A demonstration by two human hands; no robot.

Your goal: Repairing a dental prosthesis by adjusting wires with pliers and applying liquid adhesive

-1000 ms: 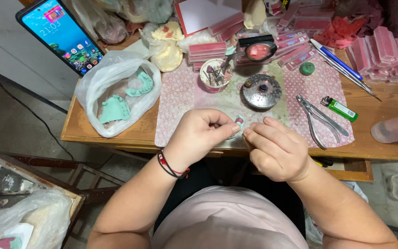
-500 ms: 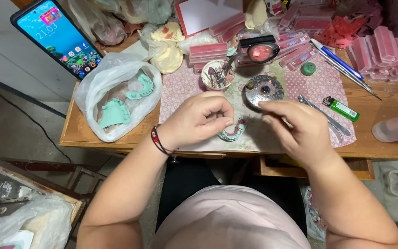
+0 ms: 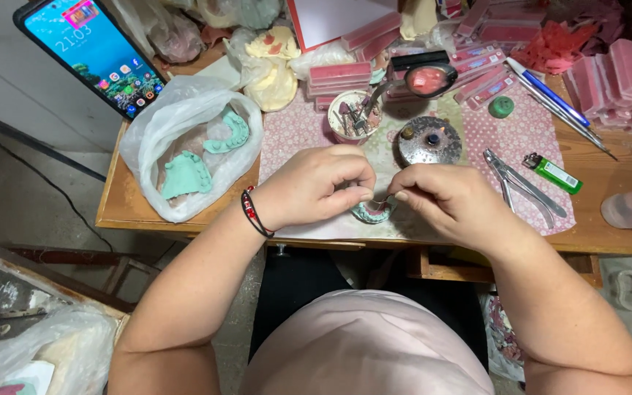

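On the cluttered brown wooden table, a clear plastic bag held green dental casts. The left hand and right hand met above a small teal-and-pink dental model, fingertips pinched together on a thin wire.

Both hands meet over the near middle of the surface, the left hand and the right hand just beside each other, with a dental cast under their fingertips. Left of them lies a plastic bag holding two moulds. Behind the hands stand a cup of tools and a round burner. Pliers and a lighter lie to the right. A phone leans at the far left corner.
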